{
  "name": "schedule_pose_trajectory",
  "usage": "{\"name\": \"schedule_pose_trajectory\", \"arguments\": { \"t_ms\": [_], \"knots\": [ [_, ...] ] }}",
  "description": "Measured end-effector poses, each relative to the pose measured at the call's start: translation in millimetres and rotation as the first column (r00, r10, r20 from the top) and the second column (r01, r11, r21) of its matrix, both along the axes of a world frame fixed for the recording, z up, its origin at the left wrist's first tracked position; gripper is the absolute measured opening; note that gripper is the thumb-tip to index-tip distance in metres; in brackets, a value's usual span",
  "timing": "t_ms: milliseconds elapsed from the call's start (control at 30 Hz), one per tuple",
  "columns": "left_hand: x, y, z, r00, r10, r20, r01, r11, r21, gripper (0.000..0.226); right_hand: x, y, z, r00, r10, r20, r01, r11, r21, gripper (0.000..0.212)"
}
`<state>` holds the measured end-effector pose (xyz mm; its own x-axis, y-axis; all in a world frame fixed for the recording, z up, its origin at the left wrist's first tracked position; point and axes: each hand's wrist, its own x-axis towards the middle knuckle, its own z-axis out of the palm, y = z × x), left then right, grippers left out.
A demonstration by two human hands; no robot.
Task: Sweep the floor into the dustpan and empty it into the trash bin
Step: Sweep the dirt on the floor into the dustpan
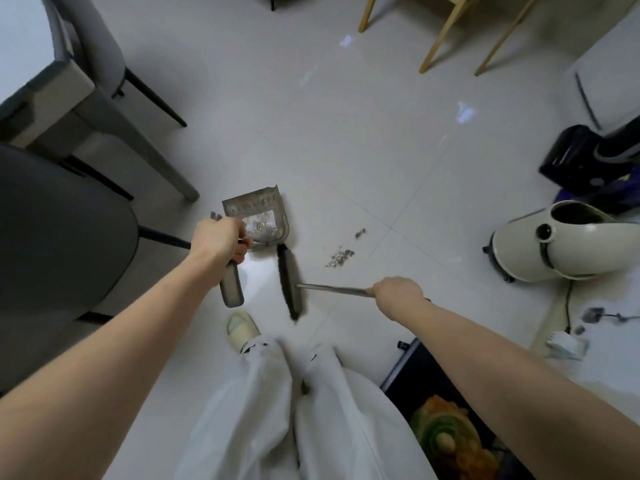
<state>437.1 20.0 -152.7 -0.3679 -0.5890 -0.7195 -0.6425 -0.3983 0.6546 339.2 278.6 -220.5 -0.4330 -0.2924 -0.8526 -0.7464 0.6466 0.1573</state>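
A grey translucent dustpan [254, 211] sits on the pale tiled floor with scraps of debris inside it. My left hand [220, 239] grips its upright handle [231, 287]. My right hand [398, 294] grips the thin metal broom stick [334, 290]. The dark broom head [289, 282] lies on the floor right at the dustpan's open edge. To the right of the broom, two small patches of grey dust and crumbs [341, 257] lie loose on the tiles. No trash bin is in view.
Grey chairs [65, 233] and a table leg [152, 157] crowd the left. Wooden chair legs [446, 32] stand at the top. A cream vacuum-like appliance [561, 244], a black device [581, 157] and cables lie at the right. My slippered foot [242, 329] is below the dustpan.
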Motion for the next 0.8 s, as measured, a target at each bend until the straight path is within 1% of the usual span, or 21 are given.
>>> {"name": "schedule_pose_trajectory", "arguments": {
  "t_ms": [133,233,333,500,567,667,800],
  "knots": [
    [-2,-19,-7,0.997,-0.079,0.003,0.079,0.997,-0.009,0.023,2,6,-3,0.993,-0.095,-0.064,0.1,0.992,0.073,0.054],
    [-2,-41,-8,0.993,-0.122,0.003,0.122,0.992,0.017,0.024,1,3,3,0.978,-0.164,-0.132,0.177,0.979,0.099,0.046],
    [-2,-70,-8,0.988,-0.153,0.009,0.153,0.987,0.046,0.024,2,-24,12,0.957,-0.206,-0.205,0.229,0.969,0.095,0.039],
    [-5,-119,-7,0.984,-0.178,0.032,0.175,0.981,0.088,0.019,-7,-66,30,0.906,-0.317,-0.28,0.338,0.941,0.028,0.042],
    [-5,-132,-4,0.98,-0.194,0.049,0.188,0.975,0.115,0.019,-13,-73,35,0.882,-0.395,-0.259,0.401,0.916,-0.029,0.046],
    [-2,-156,0,0.962,-0.26,0.08,0.248,0.959,0.139,0.022,-26,-101,40,0.852,-0.493,-0.175,0.474,0.869,-0.14,0.048],
    [8,-177,4,0.926,-0.361,0.111,0.346,0.928,0.135,0.021,-40,-163,42,0.873,-0.486,-0.043,0.466,0.855,-0.227,0.045]
  ]
}}
